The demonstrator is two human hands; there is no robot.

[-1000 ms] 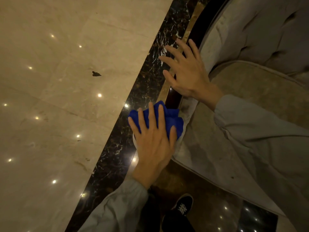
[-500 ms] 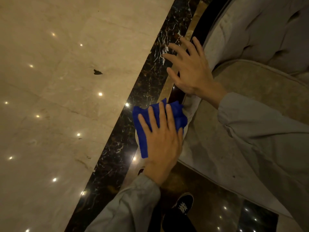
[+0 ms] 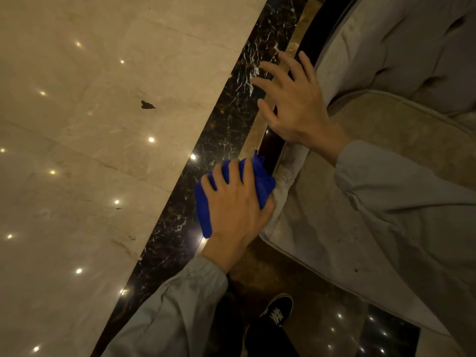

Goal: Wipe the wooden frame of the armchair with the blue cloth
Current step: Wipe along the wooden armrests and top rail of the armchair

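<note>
The left hand (image 3: 235,202) grips the bunched blue cloth (image 3: 260,181), pressing it onto the dark wooden frame (image 3: 269,145) at the armrest's front end. At one o'clock from it, the right hand (image 3: 296,106) rests on the same rail with fingers spread, clasping nothing. The armchair (image 3: 386,124) fills three o'clock; beige marble floor (image 3: 90,124) lies at nine.

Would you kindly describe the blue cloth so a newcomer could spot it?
Find the grey armchair at right and follow its dark wooden frame downward. The blue cloth sits bunched under the left hand, the only vivid colour there.
</note>
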